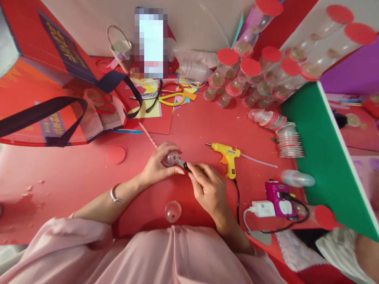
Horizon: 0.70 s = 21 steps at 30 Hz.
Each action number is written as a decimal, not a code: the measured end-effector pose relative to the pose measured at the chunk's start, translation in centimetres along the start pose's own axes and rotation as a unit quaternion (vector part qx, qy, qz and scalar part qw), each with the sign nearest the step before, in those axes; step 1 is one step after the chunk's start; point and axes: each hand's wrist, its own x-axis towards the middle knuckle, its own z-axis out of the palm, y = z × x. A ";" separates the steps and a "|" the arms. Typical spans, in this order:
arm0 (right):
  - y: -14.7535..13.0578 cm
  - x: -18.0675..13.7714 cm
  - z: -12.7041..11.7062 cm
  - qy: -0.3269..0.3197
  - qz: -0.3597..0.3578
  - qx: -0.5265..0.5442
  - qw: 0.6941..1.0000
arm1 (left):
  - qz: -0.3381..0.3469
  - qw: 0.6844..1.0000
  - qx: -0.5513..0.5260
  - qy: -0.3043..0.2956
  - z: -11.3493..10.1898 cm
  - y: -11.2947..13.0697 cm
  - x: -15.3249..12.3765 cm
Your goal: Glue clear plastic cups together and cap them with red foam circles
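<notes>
In the middle of the red table my left hand [158, 165] curls around a small clear plastic dome [171, 158]. My right hand [209, 187] grips a small knife-like tool [181, 163] with a pale metal blade and a black part near the fingers. Its tip meets the dome near the hole at the top; whether it goes inside cannot be seen. Nearer my body lies a second clear dome [172, 212] with a hole. A yellow hot glue gun [226, 156] with a glue stick in its back lies right of my hands.
Several clear hourglass-shaped pieces with red lids [250, 68] stand at the back right. Stacked plastic cups [289, 141] lie by a green panel [328, 157]. Scissors [171, 98], paper and a phone [151, 43] are at the back. A red bag [68, 86] stands left. A purple power adapter [280, 199] sits right.
</notes>
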 end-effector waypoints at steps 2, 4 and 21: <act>0.2 0.0 -0.1 -0.007 -0.001 -0.014 1.000 | -0.006 1.000 0.020 0.016 0.3 -0.1 -0.4; 0.3 0.0 -0.2 -0.019 -0.002 -0.029 0.999 | -0.020 0.998 0.039 0.043 0.7 -0.4 -0.8; 0.1 0.0 -0.2 0.013 -0.023 -0.086 0.996 | 0.109 0.968 0.208 0.089 0.9 -1.1 -0.5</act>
